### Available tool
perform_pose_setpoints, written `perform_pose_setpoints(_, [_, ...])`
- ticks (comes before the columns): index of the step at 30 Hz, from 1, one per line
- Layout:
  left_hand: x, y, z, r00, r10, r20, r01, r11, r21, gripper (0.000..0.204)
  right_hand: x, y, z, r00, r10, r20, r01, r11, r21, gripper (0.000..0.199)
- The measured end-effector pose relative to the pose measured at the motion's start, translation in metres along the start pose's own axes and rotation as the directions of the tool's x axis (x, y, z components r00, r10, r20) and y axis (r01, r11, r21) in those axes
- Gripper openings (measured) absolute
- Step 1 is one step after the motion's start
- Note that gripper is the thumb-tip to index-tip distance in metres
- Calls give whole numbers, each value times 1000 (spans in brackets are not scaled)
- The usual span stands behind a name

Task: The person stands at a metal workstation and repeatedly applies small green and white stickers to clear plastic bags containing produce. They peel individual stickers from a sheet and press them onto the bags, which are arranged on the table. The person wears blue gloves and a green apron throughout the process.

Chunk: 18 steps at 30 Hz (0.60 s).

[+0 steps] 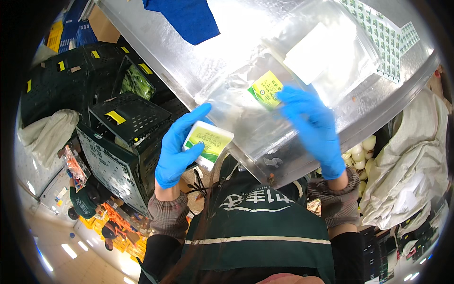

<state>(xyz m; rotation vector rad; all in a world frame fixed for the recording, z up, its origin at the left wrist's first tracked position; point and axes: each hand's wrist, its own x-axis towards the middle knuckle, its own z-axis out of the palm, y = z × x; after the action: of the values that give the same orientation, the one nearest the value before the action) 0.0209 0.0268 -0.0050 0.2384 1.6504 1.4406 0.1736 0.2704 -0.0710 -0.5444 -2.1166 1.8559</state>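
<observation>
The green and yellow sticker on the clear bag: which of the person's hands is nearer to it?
Right. The right hand has its fingertips at the sticker on the clear bag; the left hand is off to the left, holding a roll of labels.

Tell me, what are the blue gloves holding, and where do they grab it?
The left hand holds a stack of labels by its left end. The right hand presses a green and yellow label onto a clear plastic bag.

We see a clear plastic bag (246,113) lying flat at the frame's centre, bearing a yellow-green label (266,90) near its top. Lower left of it, a small stack of white, yellow-green labels (208,142) sits tilted, partly covered.
</observation>
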Motion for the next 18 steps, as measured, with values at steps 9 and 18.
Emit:
perform_pose_setpoints(9, [94,-24,87,973,23,-230,62,933,355,23,-2,-28,12,935,-315,-164,246,908,-340,16])
perform_pose_setpoints(18, [7,2,-4,917,-399,-12,357,806,472,35,-7,1,39,940,-137,314,289,809,-512,32])
